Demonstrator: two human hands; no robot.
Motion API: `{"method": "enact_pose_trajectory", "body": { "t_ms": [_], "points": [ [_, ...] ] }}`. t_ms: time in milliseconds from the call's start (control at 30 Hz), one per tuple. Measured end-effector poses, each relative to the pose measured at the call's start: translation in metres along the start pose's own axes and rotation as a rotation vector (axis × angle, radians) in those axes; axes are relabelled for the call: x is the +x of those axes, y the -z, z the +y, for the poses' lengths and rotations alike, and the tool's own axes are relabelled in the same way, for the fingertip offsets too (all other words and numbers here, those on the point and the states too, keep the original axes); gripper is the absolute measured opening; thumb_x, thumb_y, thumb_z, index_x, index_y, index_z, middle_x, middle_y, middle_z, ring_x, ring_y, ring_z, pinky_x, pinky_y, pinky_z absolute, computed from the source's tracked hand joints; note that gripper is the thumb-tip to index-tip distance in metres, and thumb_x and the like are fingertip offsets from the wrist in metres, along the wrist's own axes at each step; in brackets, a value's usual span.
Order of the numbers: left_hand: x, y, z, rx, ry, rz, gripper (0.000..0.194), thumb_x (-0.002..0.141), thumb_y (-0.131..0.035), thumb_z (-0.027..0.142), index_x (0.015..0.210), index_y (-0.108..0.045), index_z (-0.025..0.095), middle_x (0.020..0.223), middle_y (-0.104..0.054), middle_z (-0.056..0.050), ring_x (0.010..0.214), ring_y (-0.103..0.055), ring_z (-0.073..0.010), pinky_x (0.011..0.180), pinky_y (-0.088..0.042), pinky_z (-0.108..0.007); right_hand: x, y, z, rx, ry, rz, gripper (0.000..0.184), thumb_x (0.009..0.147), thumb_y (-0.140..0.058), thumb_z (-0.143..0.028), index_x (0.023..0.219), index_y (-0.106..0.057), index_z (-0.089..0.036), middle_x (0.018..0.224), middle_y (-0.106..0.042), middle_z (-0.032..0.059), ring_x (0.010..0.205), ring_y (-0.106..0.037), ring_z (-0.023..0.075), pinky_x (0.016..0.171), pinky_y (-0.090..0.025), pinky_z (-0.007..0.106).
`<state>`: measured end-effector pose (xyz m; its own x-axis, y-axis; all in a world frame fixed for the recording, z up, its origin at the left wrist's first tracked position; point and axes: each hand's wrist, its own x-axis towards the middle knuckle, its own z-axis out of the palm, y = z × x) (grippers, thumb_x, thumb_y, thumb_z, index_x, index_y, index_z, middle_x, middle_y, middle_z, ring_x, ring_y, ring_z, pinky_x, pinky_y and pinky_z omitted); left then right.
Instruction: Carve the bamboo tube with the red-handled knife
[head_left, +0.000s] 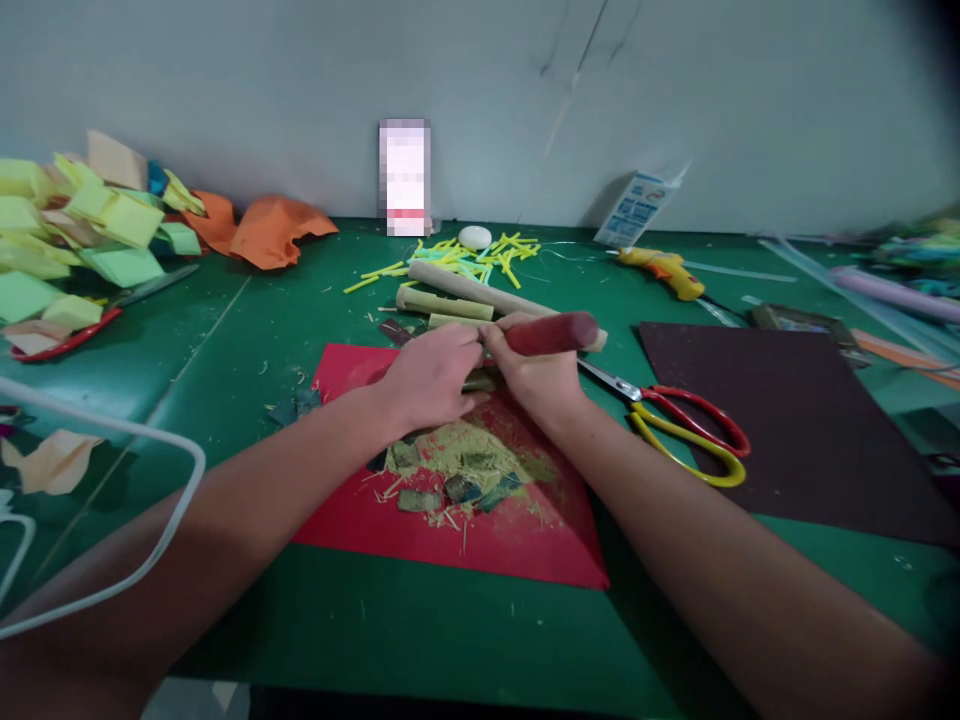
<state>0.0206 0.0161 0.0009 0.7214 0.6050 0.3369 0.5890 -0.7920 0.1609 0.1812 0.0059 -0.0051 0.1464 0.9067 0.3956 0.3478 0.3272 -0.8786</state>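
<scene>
My right hand point(541, 372) is closed round a tool with a thick dark-red wooden handle point(555, 334); its working end is hidden between my hands. My left hand point(435, 375) curls just beside it, fingers closed on a small greenish bamboo piece point(480, 381) that is mostly covered. Both hands are over a red sheet point(341, 520). On that sheet, below my fingers, lies a heap of yellowish dust and shavings point(465, 440) with several dark green bamboo chips point(420, 500).
Scissors point(690, 430) with red and yellow handles lie right, partly over a dark brown sheet point(795, 420). Behind my hands are a wooden rod point(480, 288), bamboo tube point(442, 303) and yellow strips point(514, 260). A yellow glue gun point(664, 272) and folded papers point(82, 215) flank them. White cable point(187, 500) crosses left.
</scene>
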Motion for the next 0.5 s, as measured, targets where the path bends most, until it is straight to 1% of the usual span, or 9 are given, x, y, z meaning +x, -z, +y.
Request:
{"method": "enact_pose_trajectory", "body": {
  "t_ms": [67, 133, 200, 300, 400, 500],
  "points": [
    [-0.0006, 0.0002, 0.0019, 0.027, -0.011, 0.003, 0.022, 0.079, -0.074, 0.029, 0.092, -0.065, 0.013, 0.105, -0.066, -0.013, 0.104, -0.062, -0.0306, 0.089, -0.054, -0.045, 0.0012, 0.0016, -0.0006, 0.016, 0.001, 0.025, 0.025, 0.075, -0.071, -0.037, 0.063, -0.055, -0.023, 0.065, -0.057, -0.001, 0.064, -0.052, 0.0151, 0.065, -0.047, 0.033],
    [-0.0012, 0.0001, 0.0027, 0.031, 0.001, 0.007, 0.021, 0.081, -0.073, 0.032, 0.089, -0.065, 0.014, 0.1, -0.065, -0.012, 0.102, -0.063, -0.0296, 0.086, -0.055, -0.043, 0.0007, 0.0042, -0.0026, 0.047, -0.012, 0.045, 0.027, 0.078, -0.068, -0.038, 0.061, -0.054, -0.023, 0.062, -0.056, -0.0008, 0.063, -0.051, 0.0148, 0.063, -0.046, 0.032],
    [-0.0015, -0.0003, 0.0021, 0.009, 0.027, 0.016, 0.023, 0.083, -0.072, 0.036, 0.085, -0.064, 0.015, 0.095, -0.065, -0.01, 0.098, -0.063, -0.0283, 0.082, -0.054, -0.041, -0.0011, 0.0066, -0.0051, 0.071, -0.036, 0.004, 0.03, 0.081, -0.064, -0.038, 0.058, -0.054, -0.022, 0.058, -0.053, -0.0009, 0.058, -0.048, 0.0138, 0.059, -0.045, 0.031],
    [-0.0015, -0.001, -0.0009, -0.029, 0.048, 0.024, 0.025, 0.082, -0.074, 0.04, 0.082, -0.064, 0.017, 0.092, -0.064, -0.008, 0.095, -0.063, -0.0267, 0.079, -0.054, -0.039, -0.0035, 0.0084, -0.0072, 0.088, -0.043, -0.062, 0.03, 0.081, -0.064, -0.037, 0.057, -0.056, -0.022, 0.055, -0.051, -0.0016, 0.053, -0.044, 0.0122, 0.054, -0.042, 0.03],
    [-0.0009, -0.0015, -0.0043, -0.043, 0.063, 0.024, 0.026, 0.081, -0.074, 0.042, 0.084, -0.066, 0.017, 0.089, -0.063, -0.007, 0.093, -0.062, -0.0254, 0.079, -0.053, -0.038, -0.004, 0.0088, -0.0071, 0.101, -0.034, -0.063, 0.03, 0.081, -0.064, -0.038, 0.057, -0.057, -0.022, 0.054, -0.051, -0.0024, 0.051, -0.043, 0.0115, 0.052, -0.04, 0.029],
    [-0.0004, -0.0014, -0.0063, -0.029, 0.072, 0.01, 0.027, 0.085, -0.069, 0.043, 0.085, -0.069, 0.016, 0.087, -0.063, -0.007, 0.091, -0.062, -0.0251, 0.077, -0.052, -0.038, -0.0041, 0.0086, -0.007, 0.074, -0.021, -0.038, 0.029, 0.081, -0.064, -0.038, 0.058, -0.057, -0.022, 0.054, -0.052, -0.0024, 0.053, -0.044, 0.0119, 0.054, -0.04, 0.029]
  ]
}}
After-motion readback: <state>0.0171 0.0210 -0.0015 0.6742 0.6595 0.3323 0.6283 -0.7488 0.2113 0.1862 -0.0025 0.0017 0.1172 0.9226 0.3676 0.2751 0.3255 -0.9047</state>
